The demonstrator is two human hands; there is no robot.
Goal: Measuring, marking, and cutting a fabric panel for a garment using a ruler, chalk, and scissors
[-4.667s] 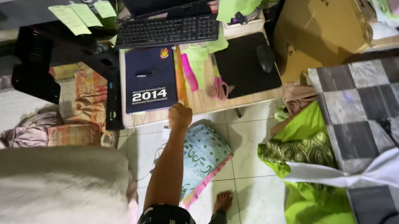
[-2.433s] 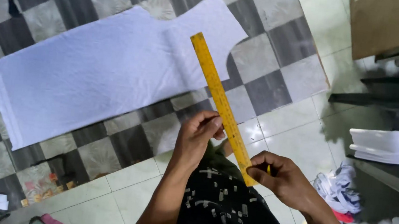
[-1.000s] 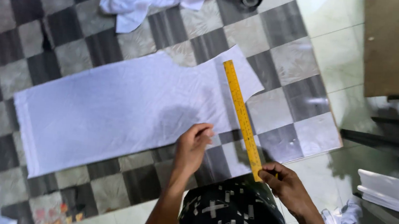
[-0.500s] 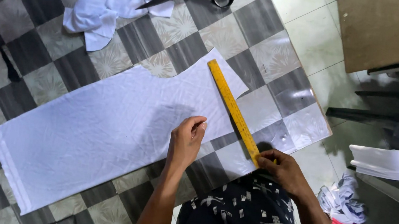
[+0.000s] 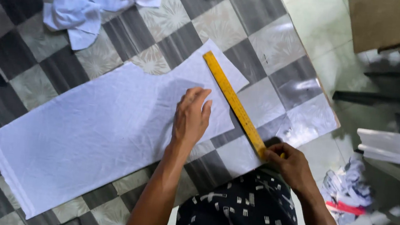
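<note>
right hand pinches the near end of a long yellow ruler, which lies slanted across the right edge of a creased white fabric panel. left hand presses flat on the fabric, fingers together, just left of the ruler. beneath, a grey checkered mat; beyond the fabric, crumpled white scraps.
</note>
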